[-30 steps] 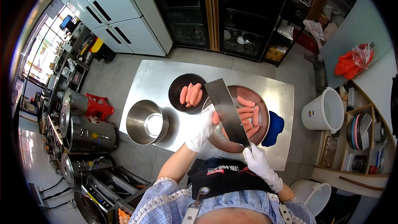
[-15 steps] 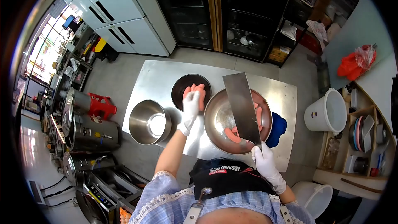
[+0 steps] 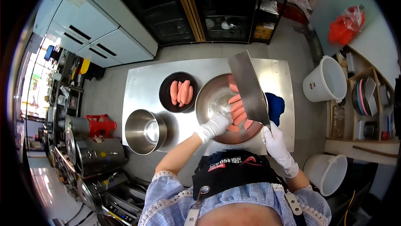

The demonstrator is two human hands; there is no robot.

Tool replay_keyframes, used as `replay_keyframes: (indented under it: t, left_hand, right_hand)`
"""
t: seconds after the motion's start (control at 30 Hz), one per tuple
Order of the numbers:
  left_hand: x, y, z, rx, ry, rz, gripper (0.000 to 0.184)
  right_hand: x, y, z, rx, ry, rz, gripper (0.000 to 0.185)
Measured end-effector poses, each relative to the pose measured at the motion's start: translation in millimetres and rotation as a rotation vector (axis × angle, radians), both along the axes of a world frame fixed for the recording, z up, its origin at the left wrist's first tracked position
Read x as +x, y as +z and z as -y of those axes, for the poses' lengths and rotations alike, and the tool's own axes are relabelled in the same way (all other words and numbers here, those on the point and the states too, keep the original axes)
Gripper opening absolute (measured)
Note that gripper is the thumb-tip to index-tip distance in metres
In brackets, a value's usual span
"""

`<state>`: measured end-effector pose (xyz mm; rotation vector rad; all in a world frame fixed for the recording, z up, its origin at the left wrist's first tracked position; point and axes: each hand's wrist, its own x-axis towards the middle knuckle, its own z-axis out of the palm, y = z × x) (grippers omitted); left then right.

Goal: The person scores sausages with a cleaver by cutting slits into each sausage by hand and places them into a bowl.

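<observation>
Basin (image 3: 207,104): one
Bowl (image 3: 164,94): one, basin's 10 o'clock
Sausages (image 3: 185,92): 4+ in each
Left hand (image 3: 216,126): over basin's 7-8 o'clock rim, can't tell closure
Right hand (image 3: 274,141): clamped on one cleaver (image 3: 250,90)

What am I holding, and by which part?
Your right grip holds the cleaver by its handle; whether the left grip holds a sausage can't be told.
</observation>
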<state>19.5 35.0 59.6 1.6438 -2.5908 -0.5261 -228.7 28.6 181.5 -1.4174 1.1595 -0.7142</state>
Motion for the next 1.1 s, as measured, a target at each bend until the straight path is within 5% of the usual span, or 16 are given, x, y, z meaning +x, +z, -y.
replay_keyframes:
  t: [0.07, 0.27, 0.33, 0.43, 0.53, 0.77, 1.1]
  left_hand:
    - [-8.0, -36.9, -6.7, -0.274, -0.176, -0.03, 0.01]
    - [-9.7, -34.0, -16.2, -0.245, -0.155, 0.076, 0.012]
    - [-0.4, -32.8, -17.0, -0.138, -0.136, 0.041, 0.015]
    - [14.0, -11.8, -13.9, 0.349, 0.342, -0.387, 0.032]
    - [25.2, 11.1, -19.0, 0.546, 0.663, -1.095, 0.054]
    - [41.8, 45.5, -25.0, 0.388, 0.787, -1.716, 0.058]
    - [51.0, 57.8, -25.9, 0.373, 0.794, -1.765, 0.046]
  right_hand:
    - [-4.2, -1.0, 0.0, -0.046, 0.077, -0.022, 0.015]
    - [-8.0, -9.0, -2.3, -0.069, 0.035, -0.023, 0.012]
    - [-10.7, -12.7, -1.8, -0.038, 0.043, -0.06, 0.025]
    - [-10.1, -6.2, -2.1, -0.062, 0.026, -0.068, 0.021]
    - [-10.4, -2.2, -1.2, -0.066, 0.065, -0.057, 0.014]
    - [-3.1, -4.4, -4.0, -0.07, 0.19, -0.117, 0.013]
    - [7.0, 2.7, -11.3, -0.167, 0.305, -0.174, 0.019]
